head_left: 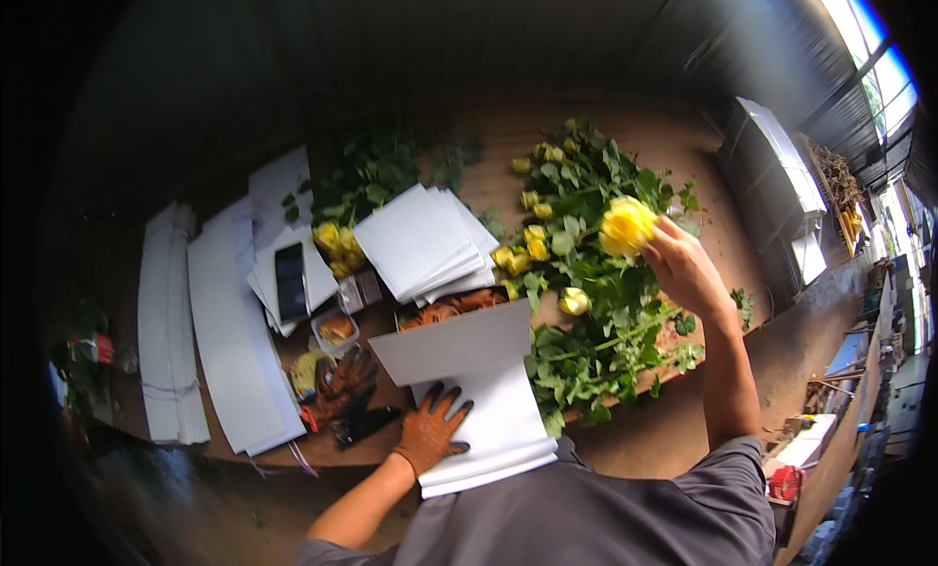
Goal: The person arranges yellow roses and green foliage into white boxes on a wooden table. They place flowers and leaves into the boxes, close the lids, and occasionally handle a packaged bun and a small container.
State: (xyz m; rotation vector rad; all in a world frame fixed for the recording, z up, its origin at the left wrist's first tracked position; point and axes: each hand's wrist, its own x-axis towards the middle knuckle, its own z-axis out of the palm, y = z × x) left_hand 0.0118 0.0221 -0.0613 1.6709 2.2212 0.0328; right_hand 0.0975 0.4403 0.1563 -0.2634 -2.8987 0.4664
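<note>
In my right hand (689,268), which is bare, the fingers pinch a yellow rose (626,226) just under its bloom, above a heap of leafy yellow roses (572,214). An orange glove with dark fingertips covers my left hand (432,435). It lies flat, fingers spread, on the left part of a stack of white paper sheets (503,419) close to my body. A pale cardboard flap (454,343) crosses the far end of that stack. Behind the flap, brown-orange material (454,309) shows in part; its kind is unclear.
White corrugated sheets (415,239) lie mid-table. Leftward are a phone (290,283), a small plastic tub (336,329), a crumpled glove (344,378), a black tool (362,427), more yellow roses (339,246) and long white cardboard bundles (166,322). More cardboard (777,175) stands at right.
</note>
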